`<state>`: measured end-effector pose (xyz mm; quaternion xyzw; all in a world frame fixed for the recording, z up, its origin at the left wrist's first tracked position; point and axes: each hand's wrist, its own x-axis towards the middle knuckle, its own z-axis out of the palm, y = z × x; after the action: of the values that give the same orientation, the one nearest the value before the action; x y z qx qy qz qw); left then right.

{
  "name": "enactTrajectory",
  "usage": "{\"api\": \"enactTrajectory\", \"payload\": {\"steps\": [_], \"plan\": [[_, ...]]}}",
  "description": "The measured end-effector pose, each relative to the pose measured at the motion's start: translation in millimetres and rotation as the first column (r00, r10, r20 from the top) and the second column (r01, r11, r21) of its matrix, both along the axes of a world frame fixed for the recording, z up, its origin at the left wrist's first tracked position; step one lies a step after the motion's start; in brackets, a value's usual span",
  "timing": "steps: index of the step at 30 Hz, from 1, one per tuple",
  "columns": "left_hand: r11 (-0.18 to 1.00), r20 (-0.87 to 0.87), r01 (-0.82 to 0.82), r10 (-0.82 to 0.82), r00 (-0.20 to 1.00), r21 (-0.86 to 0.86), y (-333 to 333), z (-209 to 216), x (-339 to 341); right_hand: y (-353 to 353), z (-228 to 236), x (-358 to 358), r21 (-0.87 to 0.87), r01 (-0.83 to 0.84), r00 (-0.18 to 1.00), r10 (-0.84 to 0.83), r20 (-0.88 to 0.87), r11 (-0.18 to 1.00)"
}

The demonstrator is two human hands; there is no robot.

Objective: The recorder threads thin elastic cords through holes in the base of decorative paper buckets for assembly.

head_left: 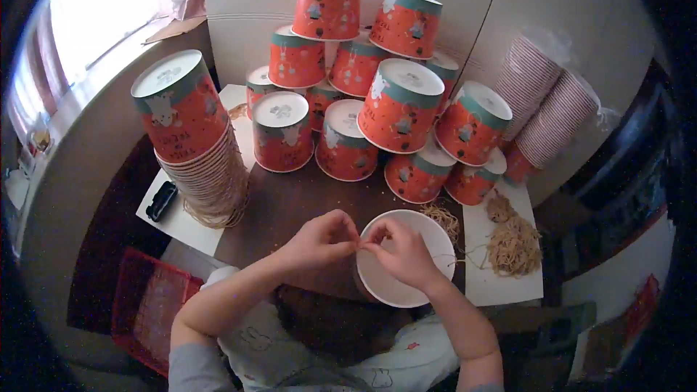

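Note:
A white-lined paper bucket stands mouth up at the near edge of the brown table, in front of my lap. Over its left rim my left hand and my right hand meet, thumbs and forefingers pinched together. Whatever lies between the fingertips is too small to make out. A thin strand of twine runs from the bucket's right rim toward a tangled twine pile on a white board. Another loose bunch of twine lies just behind the bucket.
Upside-down orange and green buckets are piled at the back. A tall nested stack with twine hanging from it stands left, beside a black object. Plastic-wrapped bucket stacks lean back right. A red basket sits lower left.

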<state>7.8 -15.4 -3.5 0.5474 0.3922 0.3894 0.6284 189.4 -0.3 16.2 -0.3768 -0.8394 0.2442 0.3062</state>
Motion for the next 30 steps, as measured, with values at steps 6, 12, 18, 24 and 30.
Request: {"api": "enactTrajectory", "payload": {"steps": [6,12,18,24,30], "plan": [[0.964,-0.434,0.078,0.043,0.9,0.256,-2.6,2.6,-8.3,0.0,1.4,0.2,-0.181,0.046,0.997,-0.057,-0.059,0.982],[0.921,-0.553,0.133,0.1,0.827,0.365,-6.5,0.6,-9.5,-0.4,0.5,-0.9,-0.225,0.041,0.994,-0.063,-0.092,0.973],[0.902,-0.486,0.013,0.221,0.846,0.432,-10.8,2.5,-6.0,-0.2,-4.5,-0.5,-0.234,0.022,0.993,-0.048,-0.106,0.972],[0.871,-0.371,-0.039,0.248,0.895,0.489,-10.5,-0.4,-5.0,-0.2,-6.0,-0.8,-0.209,0.03,0.993,-0.053,-0.107,0.977],[0.842,-0.309,-0.077,0.279,0.909,0.534,-7.7,-9.0,0.4,0.3,-7.9,-1.8,-0.208,0.016,0.992,-0.042,-0.119,0.978]]}}
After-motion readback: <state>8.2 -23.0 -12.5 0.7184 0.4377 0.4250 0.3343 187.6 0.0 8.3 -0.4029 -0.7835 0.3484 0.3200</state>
